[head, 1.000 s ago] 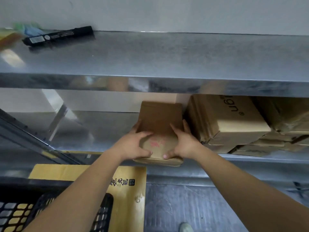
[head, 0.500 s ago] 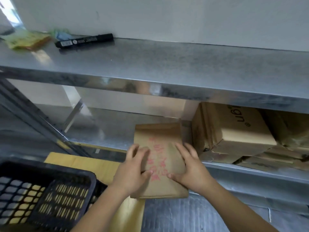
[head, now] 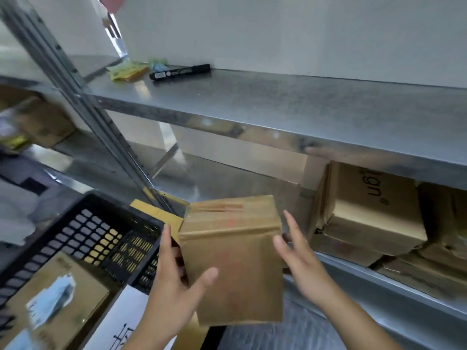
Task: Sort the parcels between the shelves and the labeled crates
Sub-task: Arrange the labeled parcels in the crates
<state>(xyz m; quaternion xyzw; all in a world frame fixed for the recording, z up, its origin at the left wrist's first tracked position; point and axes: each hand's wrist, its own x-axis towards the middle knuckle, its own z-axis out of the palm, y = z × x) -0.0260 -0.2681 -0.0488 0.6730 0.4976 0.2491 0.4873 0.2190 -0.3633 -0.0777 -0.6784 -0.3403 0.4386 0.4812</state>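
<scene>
The left hand (head: pixel 174 284) grips one brown cardboard parcel (head: pixel 232 258), thumb curled over its near face and fingers behind its left side. The right hand (head: pixel 298 253) hovers at the parcel's right edge, fingers straight and spread, holding nothing (whether they touch it cannot be told). The parcel is held in the air, near of the lower shelf (head: pixel 227 178). To the left stands one black crate (head: pixel 83 236) holding one labeled box (head: pixel 58 299). Stacked boxes (head: pixel 366 210) (at least three) lie on the lower shelf, right. On the upper shelf (head: pixel 303 102), far left, lies one black marker (head: pixel 180 71) beside a yellow pad (head: pixel 129 72).
</scene>
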